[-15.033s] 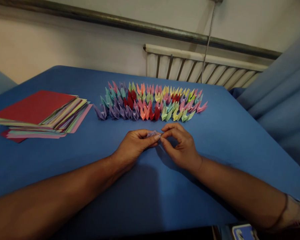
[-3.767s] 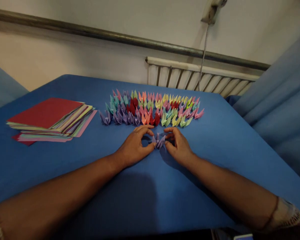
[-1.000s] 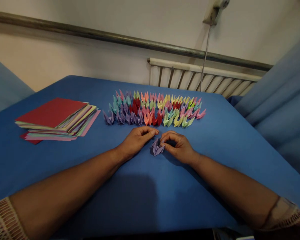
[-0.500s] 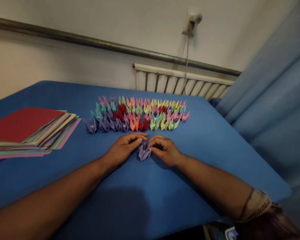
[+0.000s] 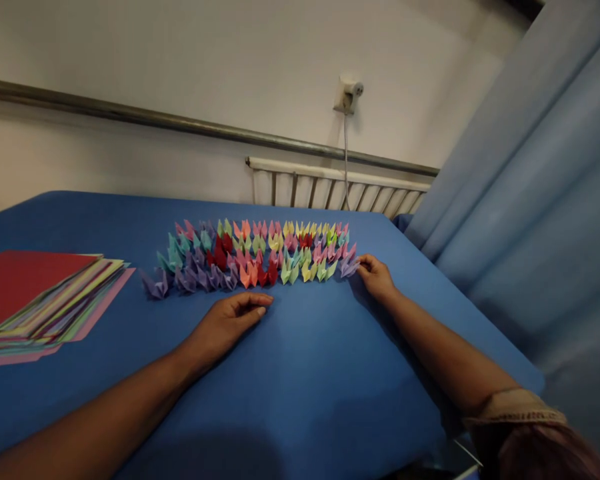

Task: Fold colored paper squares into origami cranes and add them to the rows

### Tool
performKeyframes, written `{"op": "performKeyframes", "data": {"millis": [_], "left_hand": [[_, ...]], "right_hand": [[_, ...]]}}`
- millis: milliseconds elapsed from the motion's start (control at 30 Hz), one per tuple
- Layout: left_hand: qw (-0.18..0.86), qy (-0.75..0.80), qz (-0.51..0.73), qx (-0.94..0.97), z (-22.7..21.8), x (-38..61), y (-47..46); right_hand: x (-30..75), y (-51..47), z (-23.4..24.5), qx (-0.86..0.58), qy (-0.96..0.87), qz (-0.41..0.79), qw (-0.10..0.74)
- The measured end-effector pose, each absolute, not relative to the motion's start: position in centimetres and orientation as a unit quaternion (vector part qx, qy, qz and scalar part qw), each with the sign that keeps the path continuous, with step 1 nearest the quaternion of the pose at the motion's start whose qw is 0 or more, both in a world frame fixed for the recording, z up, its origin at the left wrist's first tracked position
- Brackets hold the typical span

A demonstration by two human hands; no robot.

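Note:
My right hand [image 5: 377, 277] pinches a light purple paper crane [image 5: 349, 265] by its side at the right end of the front row. Beside it stands a pale green paper crane [image 5: 326, 270], with a small gap between them. Several rows of folded cranes in many colours stretch to the left, among them a red crane [image 5: 267, 273] and an orange crane [image 5: 249, 273]. My left hand [image 5: 227, 323] rests on the blue table just in front of these rows, fingers stretched out and holding nothing.
A stack of coloured paper sheets [image 5: 45, 293], red on top, lies on the left of the blue table [image 5: 300, 373]. Behind are a metal rail [image 5: 180, 123], a radiator [image 5: 330, 177] and a plugged-in socket [image 5: 347, 97]. A blue curtain [image 5: 520, 187] hangs at the right.
My right hand has carried the light purple crane from the middle foreground to the right end of the front row. My left hand has come away from it and moved left. The view has shifted.

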State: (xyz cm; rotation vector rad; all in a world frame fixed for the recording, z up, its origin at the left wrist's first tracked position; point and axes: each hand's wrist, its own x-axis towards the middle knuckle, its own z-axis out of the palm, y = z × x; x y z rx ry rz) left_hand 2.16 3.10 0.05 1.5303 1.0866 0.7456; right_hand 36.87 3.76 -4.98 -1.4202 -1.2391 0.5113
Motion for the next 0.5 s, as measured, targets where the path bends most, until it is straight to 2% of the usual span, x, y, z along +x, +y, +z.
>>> {"op": "performKeyframes", "data": {"millis": [500], "left_hand": [[0.521, 0.465, 0.31, 0.645, 0.4, 2.1, 3.1]], "right_hand": [[37.2, 5.8, -6.7, -0.598, -0.555, 0.23, 0.53]]}}
